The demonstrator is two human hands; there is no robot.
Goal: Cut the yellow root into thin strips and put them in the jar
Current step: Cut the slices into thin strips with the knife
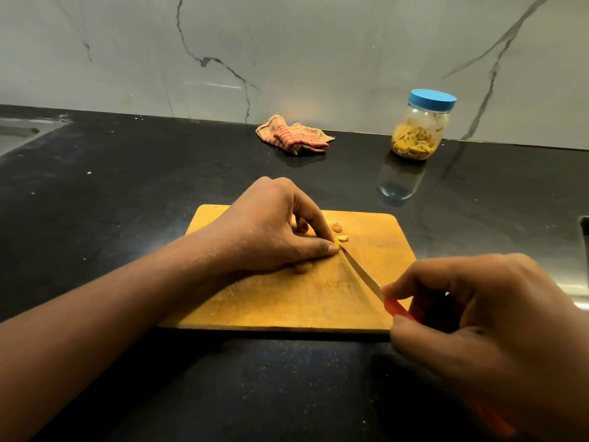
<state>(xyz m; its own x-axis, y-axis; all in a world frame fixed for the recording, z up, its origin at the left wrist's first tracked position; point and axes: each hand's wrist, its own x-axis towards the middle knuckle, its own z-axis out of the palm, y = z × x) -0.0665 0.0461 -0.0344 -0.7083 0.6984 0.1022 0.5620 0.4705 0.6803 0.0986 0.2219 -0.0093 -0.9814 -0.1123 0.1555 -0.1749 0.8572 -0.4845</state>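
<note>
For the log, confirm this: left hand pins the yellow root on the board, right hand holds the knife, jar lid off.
Wrong on the jar: the head view shows its blue lid on. The left hand does pin the yellow root on the board; the right hand holds the knife.

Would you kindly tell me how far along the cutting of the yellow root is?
Done: the clear jar with a blue lid holds yellow strips, lid on. In hand: the left hand pins a small yellow root piece on the wooden cutting board while the right hand holds the orange-handled knife, its tip at that piece. Left: finishing this piece, another chunk by the left palm, then jarring the strips.
</note>
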